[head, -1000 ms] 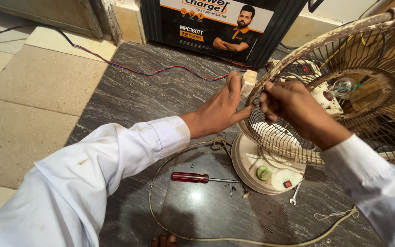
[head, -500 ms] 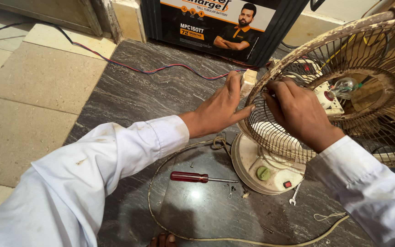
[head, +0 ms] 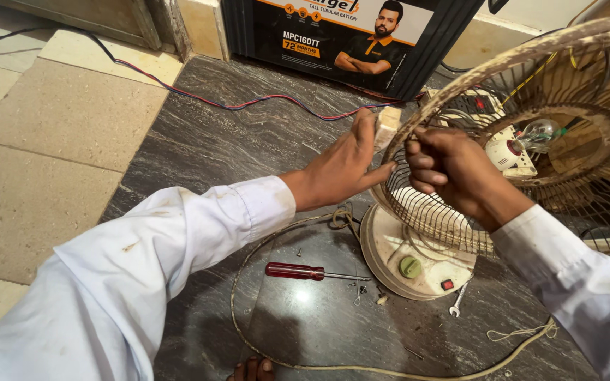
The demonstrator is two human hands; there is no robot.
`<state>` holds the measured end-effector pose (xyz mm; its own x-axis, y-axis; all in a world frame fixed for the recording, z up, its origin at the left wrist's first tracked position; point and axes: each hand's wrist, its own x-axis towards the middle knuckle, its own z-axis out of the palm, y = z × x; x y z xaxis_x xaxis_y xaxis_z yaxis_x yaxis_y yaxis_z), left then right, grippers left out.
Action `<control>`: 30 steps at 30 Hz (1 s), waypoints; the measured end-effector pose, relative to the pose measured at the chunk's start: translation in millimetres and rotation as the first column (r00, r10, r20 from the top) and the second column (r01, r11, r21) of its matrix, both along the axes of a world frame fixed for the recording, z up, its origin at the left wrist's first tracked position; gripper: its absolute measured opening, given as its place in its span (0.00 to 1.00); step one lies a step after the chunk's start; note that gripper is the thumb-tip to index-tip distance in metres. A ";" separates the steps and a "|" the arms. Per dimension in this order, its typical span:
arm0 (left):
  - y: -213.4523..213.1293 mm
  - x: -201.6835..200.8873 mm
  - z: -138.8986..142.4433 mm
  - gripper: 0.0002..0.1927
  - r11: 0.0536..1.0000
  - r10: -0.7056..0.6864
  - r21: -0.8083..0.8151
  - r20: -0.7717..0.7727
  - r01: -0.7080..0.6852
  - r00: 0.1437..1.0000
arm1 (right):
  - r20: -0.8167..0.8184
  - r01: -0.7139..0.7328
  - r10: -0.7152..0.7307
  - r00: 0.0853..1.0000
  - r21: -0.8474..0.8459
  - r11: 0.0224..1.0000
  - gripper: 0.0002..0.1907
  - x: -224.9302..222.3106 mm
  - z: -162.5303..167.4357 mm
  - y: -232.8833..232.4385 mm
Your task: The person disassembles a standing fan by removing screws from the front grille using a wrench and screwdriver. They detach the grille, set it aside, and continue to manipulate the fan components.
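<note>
Fan guard (head: 460,212), tilted over the round fan base (head: 407,264) on the dark stone floor (head: 248,134), is being gripped: left hand (head: 344,166) wrapped on its rim, right hand (head: 453,173) fisted on the wires. Red-handled screwdriver (head: 298,271) is lying just beside the base

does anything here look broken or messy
Yes. The table fan lies tipped on the stone floor, both hands at its dirty wire guard. Loose screws, a small spanner and a red-handled screwdriver lie scattered beside its base.
</note>
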<state>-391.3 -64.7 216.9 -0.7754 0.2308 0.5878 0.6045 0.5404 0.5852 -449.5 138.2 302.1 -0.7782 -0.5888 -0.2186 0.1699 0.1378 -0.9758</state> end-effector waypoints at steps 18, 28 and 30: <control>-4.4 1.3 -2.8 0.40 1.000 0.002 -0.030 0.040 -0.001 0.999 | -0.933 0.169 0.336 0.128 0.354 0.920 0.06 25.9 16.3 -0.3; -4.1 -1.7 -7.0 0.46 0.994 0.056 -0.091 -0.045 -0.060 0.997 | 0.184 -0.140 0.228 0.956 -0.396 0.908 0.15 -2.3 -8.6 -1.4; -4.9 -1.2 -5.9 0.42 0.999 0.026 -0.041 0.040 -0.024 0.999 | -0.198 -0.049 0.044 0.979 -0.023 0.999 0.13 3.6 -9.2 -2.0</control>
